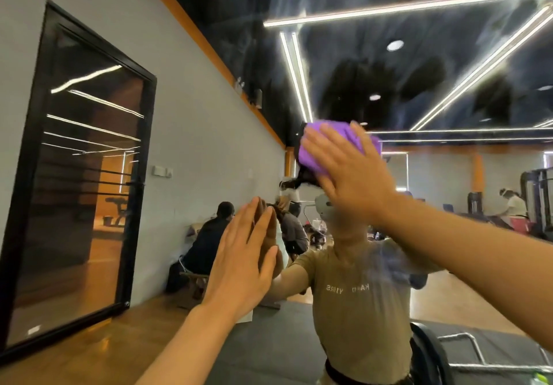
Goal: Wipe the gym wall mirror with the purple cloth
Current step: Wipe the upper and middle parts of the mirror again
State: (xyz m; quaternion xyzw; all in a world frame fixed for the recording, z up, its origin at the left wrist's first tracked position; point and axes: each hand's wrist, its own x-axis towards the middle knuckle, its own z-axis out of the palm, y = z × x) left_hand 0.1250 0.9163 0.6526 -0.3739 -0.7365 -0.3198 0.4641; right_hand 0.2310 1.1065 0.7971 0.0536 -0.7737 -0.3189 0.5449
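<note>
The gym wall mirror (449, 64) fills most of the view, its upper part smeared and hazy. My right hand (350, 172) presses the purple cloth (311, 151) flat against the glass with straight, spread fingers at about head height. Only the cloth's upper left part shows past my fingers. My left hand (242, 259) lies flat on the mirror lower and to the left, fingers straight, meeting its own reflection. My reflection in a tan shirt stands behind both hands.
A black-framed glass door (89, 175) is set in the grey wall on the left. The mirror reflects seated people (209, 241), gym machines (535, 193) and ceiling light strips. A dark mat and metal frame (466, 351) lie at lower right.
</note>
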